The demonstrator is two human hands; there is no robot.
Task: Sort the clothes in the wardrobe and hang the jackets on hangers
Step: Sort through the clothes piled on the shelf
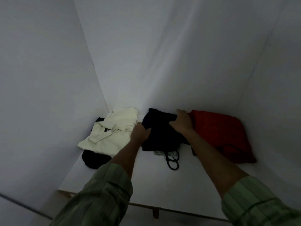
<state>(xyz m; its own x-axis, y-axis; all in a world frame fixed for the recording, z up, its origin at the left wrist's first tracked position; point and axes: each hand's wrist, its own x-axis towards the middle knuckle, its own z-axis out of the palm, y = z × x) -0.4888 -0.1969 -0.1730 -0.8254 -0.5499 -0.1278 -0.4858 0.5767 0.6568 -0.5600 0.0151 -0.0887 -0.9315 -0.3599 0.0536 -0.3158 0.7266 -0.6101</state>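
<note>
Head view, looking down into a white-walled wardrobe compartment [146,54], dimly lit. White flat shelf [146,181] at the bottom, its front edge showing a strip of bare wood. Three piles along the shelf's back edge. Nearest the back right corner, a folded red knitted garment [224,136], lying flat and touching the back wall. In the middle of the back edge, a folded dark navy garment [161,136], between the other two piles and just beside the red one. In the back left corner, a cream-white collared shirt [114,129], folded, collar facing the front, lying on top of a black garment [94,159] that sticks out beneath it toward the front edge. Two forearms in pale green striped sleeves [101,198] reaching in from the front edge. Left hand [140,132] gripping the left edge of the dark navy garment, fingers curled under the fabric. Right hand [181,122] gripping the same garment at its right rear edge, thumb on top, knuckles touching the red pile. In front of the navy pile, a small pale patterned cloth [158,153] partly tucked beneath it, with a looped black cord [172,162] lying on the shelf toward the front edge.
</note>
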